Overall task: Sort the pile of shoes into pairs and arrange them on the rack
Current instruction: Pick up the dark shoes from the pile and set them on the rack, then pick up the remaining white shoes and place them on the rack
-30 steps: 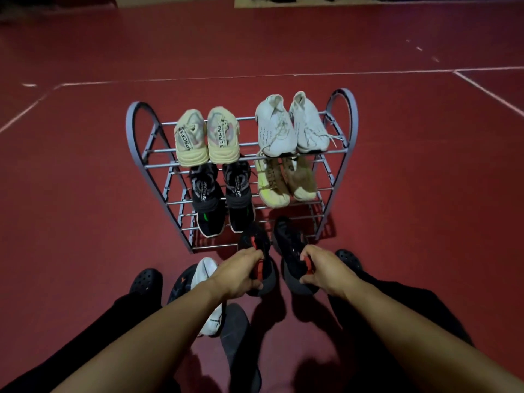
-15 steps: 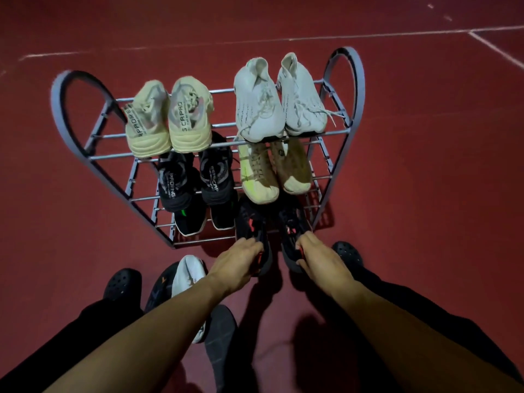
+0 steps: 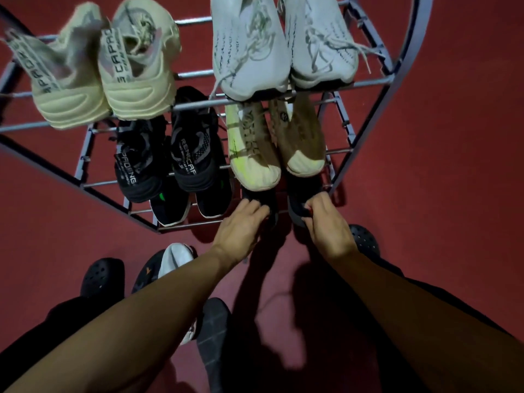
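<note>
Your left hand (image 3: pixel 243 222) and right hand (image 3: pixel 326 222) each grip a black shoe (image 3: pixel 297 202), now pushed onto the rack (image 3: pixel 365 114) bottom tier at 5 o'clock; another pair nearly shelved.

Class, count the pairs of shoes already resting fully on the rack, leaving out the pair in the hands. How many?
4. Cream pair top left; white pair top right; black pair middle left; yellow-tan pair middle right. Lower tier partly hidden.

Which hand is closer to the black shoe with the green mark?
Left. The left hand is just right of the green-marked shoe, gripping a dark shoe beside it. The right hand is further right, gripping another dark shoe.
</note>
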A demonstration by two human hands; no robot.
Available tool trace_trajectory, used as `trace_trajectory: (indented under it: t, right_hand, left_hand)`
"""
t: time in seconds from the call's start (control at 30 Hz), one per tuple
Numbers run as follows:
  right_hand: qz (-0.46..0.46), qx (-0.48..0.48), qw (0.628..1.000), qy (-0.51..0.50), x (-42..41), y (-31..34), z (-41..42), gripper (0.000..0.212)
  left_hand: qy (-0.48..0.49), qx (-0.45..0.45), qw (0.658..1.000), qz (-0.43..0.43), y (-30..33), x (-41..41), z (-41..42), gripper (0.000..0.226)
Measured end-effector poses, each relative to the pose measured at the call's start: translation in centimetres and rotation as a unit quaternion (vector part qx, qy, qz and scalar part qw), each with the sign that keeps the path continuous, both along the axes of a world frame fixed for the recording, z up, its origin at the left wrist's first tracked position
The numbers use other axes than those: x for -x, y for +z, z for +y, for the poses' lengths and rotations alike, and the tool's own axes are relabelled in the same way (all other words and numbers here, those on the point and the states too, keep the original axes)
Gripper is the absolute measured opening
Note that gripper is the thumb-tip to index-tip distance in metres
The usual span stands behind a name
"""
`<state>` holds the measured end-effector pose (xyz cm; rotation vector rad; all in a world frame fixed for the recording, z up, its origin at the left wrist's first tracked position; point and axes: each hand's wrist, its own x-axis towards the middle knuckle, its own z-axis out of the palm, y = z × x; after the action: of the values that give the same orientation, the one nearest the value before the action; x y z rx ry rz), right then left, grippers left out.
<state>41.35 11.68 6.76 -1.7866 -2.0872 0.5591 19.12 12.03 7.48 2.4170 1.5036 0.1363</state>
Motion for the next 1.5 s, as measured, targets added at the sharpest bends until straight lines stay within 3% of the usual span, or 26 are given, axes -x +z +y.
trace_trajectory:
  t: [0.23, 0.3, 0.4, 0.47, 0.6, 0.77, 1.03, 1.17, 1.27, 1.4, 1.5]
  right_hand:
    - [0.025, -0.023, 0.999, -0.025, 1.0, -3.1, 2.6, 0.024]
    - [0.035, -0.018, 0.998, -0.042, 1.1, -3.9, 3.0, 0.025]
    - [0.041, -0.029, 0.991, -0.12, 0.3, -5.1, 2.6, 0.039]
    - [0.064, -0.014, 0.986, -0.154, -0.4, -5.7, 2.2, 0.051]
    - [0.168, 0.084, 0.974, -0.127, -1.0, -6.4, 2.6, 0.061]
    - [0.19, 0.064, 0.967, -0.158, -0.3, -6.7, 2.6, 0.055]
    - [0.136, 0.076, 0.977, -0.148, -0.6, -5.9, 5.2, 0.052]
    - [0.103, 0.09, 0.982, -0.129, -0.8, -5.7, 6.3, 0.06]
    - [0.071, 0.111, 0.983, -0.131, -0.9, -5.9, 5.9, 0.077]
    - [0.099, 0.027, 0.98, -0.17, 0.1, -5.6, 3.6, 0.083]
    - [0.081, -0.11, 0.97, -0.199, 2.2, -5.5, 0.5, 0.06]
  left_hand:
    - [0.049, -0.021, 0.993, -0.109, -2.2, -0.8, 2.6, 0.067]
    - [0.103, -0.028, 0.987, -0.123, -3.1, -1.6, 2.6, 0.069]
    - [0.255, 0.056, 0.951, -0.163, -4.5, -2.1, 2.3, 0.076]
    - [0.292, 0.119, 0.925, -0.213, -5.3, -2.0, 1.8, 0.069]
    - [0.281, 0.132, 0.918, -0.247, -5.5, -2.2, 1.4, 0.064]
    - [0.272, 0.077, 0.926, -0.249, -5.2, -2.0, 1.5, 0.056]
    - [0.299, 0.052, 0.905, -0.298, -5.5, -1.6, 2.3, 0.04]
    - [0.309, 0.054, 0.91, -0.272, -5.7, -2.2, 3.0, 0.054]
    - [0.3, 0.077, 0.915, -0.257, -5.8, -2.1, 2.9, 0.066]
    - [0.261, 0.115, 0.92, -0.268, -5.5, -0.4, 1.1, 0.085]
    - [0.245, 0.093, 0.935, -0.24, -6.1, 2.7, -1.9, 0.066]
